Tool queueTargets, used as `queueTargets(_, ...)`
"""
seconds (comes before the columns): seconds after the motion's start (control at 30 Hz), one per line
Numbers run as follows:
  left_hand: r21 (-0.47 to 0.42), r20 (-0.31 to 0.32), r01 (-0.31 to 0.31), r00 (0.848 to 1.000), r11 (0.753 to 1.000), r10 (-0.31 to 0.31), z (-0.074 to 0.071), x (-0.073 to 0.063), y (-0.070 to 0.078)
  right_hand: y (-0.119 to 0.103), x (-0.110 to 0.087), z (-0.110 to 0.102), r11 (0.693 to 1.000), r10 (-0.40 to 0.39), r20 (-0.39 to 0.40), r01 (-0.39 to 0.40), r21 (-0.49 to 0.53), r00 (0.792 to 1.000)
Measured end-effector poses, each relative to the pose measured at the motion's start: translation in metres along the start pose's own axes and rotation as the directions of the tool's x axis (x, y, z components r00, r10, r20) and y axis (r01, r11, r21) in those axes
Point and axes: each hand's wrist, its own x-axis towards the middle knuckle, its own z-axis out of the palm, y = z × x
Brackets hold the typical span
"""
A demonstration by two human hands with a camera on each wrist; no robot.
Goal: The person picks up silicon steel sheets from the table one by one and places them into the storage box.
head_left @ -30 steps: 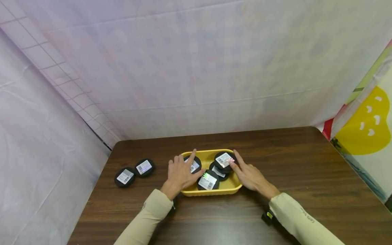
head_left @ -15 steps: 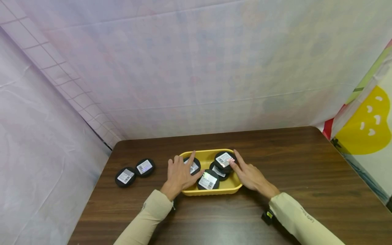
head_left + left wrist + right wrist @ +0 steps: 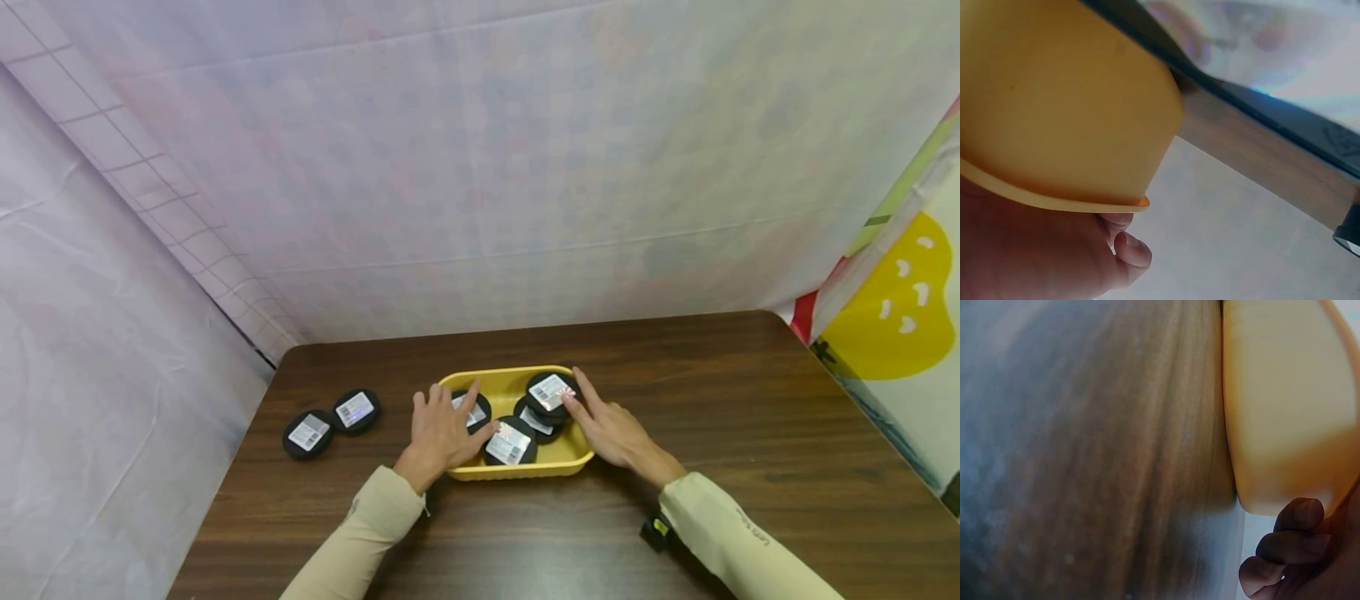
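Observation:
A shallow yellow plastic basket (image 3: 517, 472) holds several flat black round discs with white barcode labels. My left hand (image 3: 438, 433) lies over the basket's left rim, index finger and thumb spread across the left disc (image 3: 481, 411). The thumb tip also comes close to the front disc (image 3: 510, 442). At the right end, my right hand (image 3: 615, 429) grips the basket, its thumb on the upper right disc (image 3: 546, 394) and index finger along the rim. That disc overlaps another disc (image 3: 536, 423) below it. In the right wrist view, curled fingers (image 3: 1291, 540) sit beneath the basket's end.
Two more black discs, one nearer (image 3: 307, 435) and one farther (image 3: 356, 411), lie side by side on the brown wooden table (image 3: 712, 400) left of the basket. A pale cloth wall (image 3: 450, 167) stands behind the table.
My left index finger has drawn back slightly toward me, and the left disc has shifted a little the same way. The right hand has stayed in place.

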Motion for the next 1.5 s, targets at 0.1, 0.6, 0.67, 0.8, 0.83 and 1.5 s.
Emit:
queueTargets(0.1,-0.001,0.003,-0.004,1.0,1.0,0.004,-0.001,-0.001,0.0,0.0,0.0,0.0,1.0,-0.002,-0.004,0.002,-0.002,1.0)
queueTargets(0.6,-0.031,0.01,-0.018,1.0,0.999,0.019,0.001,-0.002,0.0,-0.001,0.001,0.0,1.0,-0.001,-0.001,0.001,-0.005,1.0)
queueTargets(0.67,-0.043,0.006,-0.021,1.0,0.999,0.021,0.001,-0.002,0.0,-0.001,0.001,0.001,1.0,0.001,0.0,-0.001,-0.003,1.0)
queueTargets(0.8,-0.073,-0.014,-0.023,1.0,0.997,0.022,0.002,-0.002,0.0,-0.001,0.0,0.001,1.0,0.003,-0.002,-0.003,-0.002,1.0)
queueTargets(0.83,-0.085,-0.011,-0.02,1.0,0.996,0.019,0.001,-0.002,-0.001,-0.001,0.0,0.001,1.0,0.002,-0.002,-0.002,-0.002,1.0)
queueTargets(1.5,-0.19,-0.219,0.001,0.975,0.982,-0.043,-0.009,-0.007,-0.023,0.001,0.001,-0.001,1.0,0.0,0.005,0.0,-0.007,1.0)
